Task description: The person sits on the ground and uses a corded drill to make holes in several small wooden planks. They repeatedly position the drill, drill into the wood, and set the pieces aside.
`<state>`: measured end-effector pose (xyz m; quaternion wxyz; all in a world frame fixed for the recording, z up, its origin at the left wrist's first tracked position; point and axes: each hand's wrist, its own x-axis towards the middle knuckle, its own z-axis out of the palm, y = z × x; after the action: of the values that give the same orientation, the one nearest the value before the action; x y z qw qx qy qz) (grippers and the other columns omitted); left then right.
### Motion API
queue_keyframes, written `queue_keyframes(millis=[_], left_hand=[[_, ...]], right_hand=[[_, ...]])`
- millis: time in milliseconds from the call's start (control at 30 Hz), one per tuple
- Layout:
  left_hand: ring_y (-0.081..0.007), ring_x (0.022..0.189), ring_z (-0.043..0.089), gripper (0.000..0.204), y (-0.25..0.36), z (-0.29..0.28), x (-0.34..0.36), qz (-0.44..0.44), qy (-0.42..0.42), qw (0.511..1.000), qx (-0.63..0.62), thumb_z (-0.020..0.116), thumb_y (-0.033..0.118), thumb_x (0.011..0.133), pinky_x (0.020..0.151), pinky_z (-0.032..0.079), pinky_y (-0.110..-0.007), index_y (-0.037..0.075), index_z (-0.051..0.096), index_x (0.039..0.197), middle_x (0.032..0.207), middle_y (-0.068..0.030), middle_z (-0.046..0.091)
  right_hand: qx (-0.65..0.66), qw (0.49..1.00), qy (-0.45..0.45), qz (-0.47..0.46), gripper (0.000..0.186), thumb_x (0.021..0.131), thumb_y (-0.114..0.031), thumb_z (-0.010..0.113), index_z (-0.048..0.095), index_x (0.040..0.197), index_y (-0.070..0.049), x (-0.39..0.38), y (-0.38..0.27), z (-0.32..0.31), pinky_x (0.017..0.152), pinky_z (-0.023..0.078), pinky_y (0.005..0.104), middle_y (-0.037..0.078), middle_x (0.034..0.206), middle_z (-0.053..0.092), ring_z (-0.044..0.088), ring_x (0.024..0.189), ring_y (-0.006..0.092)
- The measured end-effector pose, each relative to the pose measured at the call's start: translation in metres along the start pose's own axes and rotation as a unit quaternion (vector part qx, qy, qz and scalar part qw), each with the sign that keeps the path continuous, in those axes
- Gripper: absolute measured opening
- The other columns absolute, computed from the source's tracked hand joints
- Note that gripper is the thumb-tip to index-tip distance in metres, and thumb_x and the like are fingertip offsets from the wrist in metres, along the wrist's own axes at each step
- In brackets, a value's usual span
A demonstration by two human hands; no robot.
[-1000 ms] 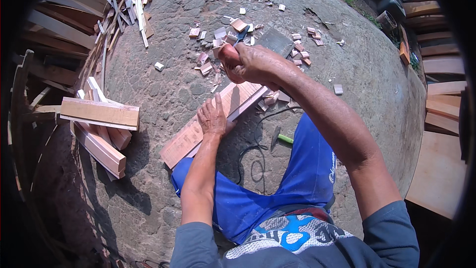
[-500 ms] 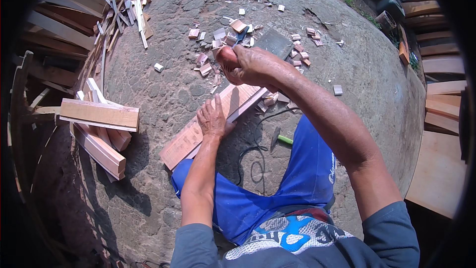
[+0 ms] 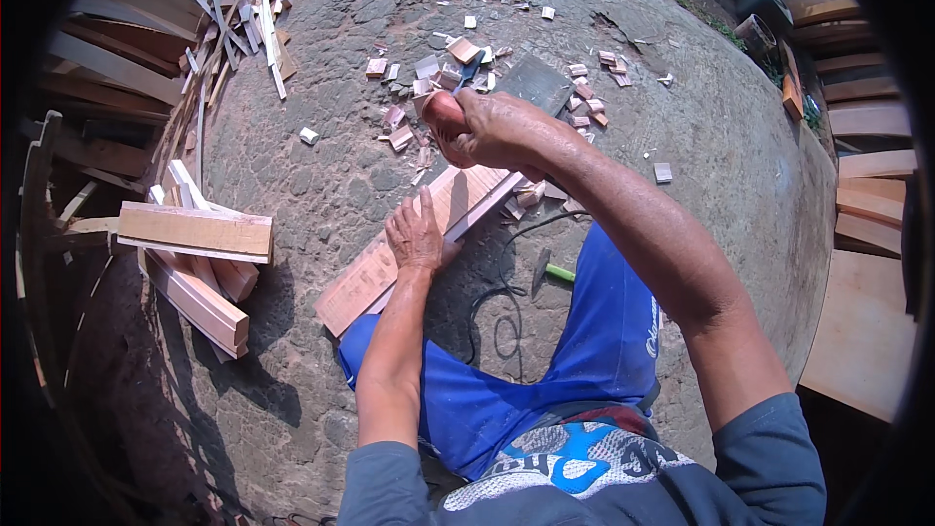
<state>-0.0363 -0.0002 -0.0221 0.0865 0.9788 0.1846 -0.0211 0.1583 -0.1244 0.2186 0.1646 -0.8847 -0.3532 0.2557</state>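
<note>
I sit on a rough stone surface (image 3: 321, 175), blue trousers in view. A long reddish wooden plank (image 3: 370, 282) lies slantwise in front of me, from my knee toward the upper right. My left hand (image 3: 417, 234) presses flat on its middle, fingers spread. My right hand (image 3: 482, 127) is clenched around the handle of a tool, raised above the plank's far end. A dark flat blade (image 3: 534, 83) shows just beyond that fist; what kind of tool it is I cannot tell.
Several small wood offcuts (image 3: 429, 68) litter the stone beyond the plank. A green-handled hammer (image 3: 550, 273) and a black cable (image 3: 497, 317) lie by my right leg. Stacked planks (image 3: 195, 234) sit left, thin strips (image 3: 243, 0) upper left, boards (image 3: 862, 321) right.
My right fist with the tool has shifted very slightly to the left. The left hand and the plank have stayed in place.
</note>
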Motion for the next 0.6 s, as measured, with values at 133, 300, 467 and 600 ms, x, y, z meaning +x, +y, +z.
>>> queue_keyframes(millis=[133,300,467,600], left_hand=[[-0.0397,0.14,0.045,0.139,-0.001,0.001,-0.002,-0.005,-0.006,1.0,0.004,0.097,0.06,0.058,0.116,0.034,-0.055,0.011,0.031,0.169,0.149,-0.0217,0.048],[-0.0389,0.138,0.046,0.139,0.001,-0.001,0.0,0.001,-0.005,1.0,0.005,0.098,0.06,0.057,0.116,0.034,-0.054,0.011,0.031,0.169,0.148,-0.0212,0.048],[-0.0389,0.138,0.046,0.14,-0.002,0.002,0.001,0.005,0.001,1.0,0.016,0.097,0.061,0.057,0.115,0.035,-0.054,0.01,0.031,0.169,0.148,-0.0211,0.048],[-0.0388,0.139,0.045,0.139,0.0,0.002,0.0,0.004,-0.006,1.0,0.013,0.097,0.061,0.058,0.115,0.034,-0.054,0.01,0.03,0.169,0.149,-0.0211,0.048]], right_hand=[[0.006,1.0,-0.005,-0.002,0.046,0.097,-0.035,0.07,0.058,0.126,-0.003,-0.002,-0.001,-0.001,0.082,0.058,0.0528,0.027,0.102,0.076,0.077,0.097,0.0428],[0.004,1.0,0.01,-0.014,0.047,0.094,-0.034,0.071,0.059,0.126,-0.001,0.0,0.003,0.003,0.082,0.059,0.0523,0.027,0.103,0.076,0.076,0.097,0.0432],[0.004,1.0,-0.004,-0.01,0.048,0.093,-0.033,0.072,0.059,0.124,0.001,0.005,0.0,0.001,0.083,0.059,0.052,0.028,0.103,0.076,0.076,0.098,0.0433],[0.006,1.0,-0.007,-0.02,0.048,0.093,-0.032,0.072,0.059,0.124,0.002,0.008,0.0,0.002,0.083,0.059,0.0513,0.028,0.102,0.075,0.076,0.098,0.043]])
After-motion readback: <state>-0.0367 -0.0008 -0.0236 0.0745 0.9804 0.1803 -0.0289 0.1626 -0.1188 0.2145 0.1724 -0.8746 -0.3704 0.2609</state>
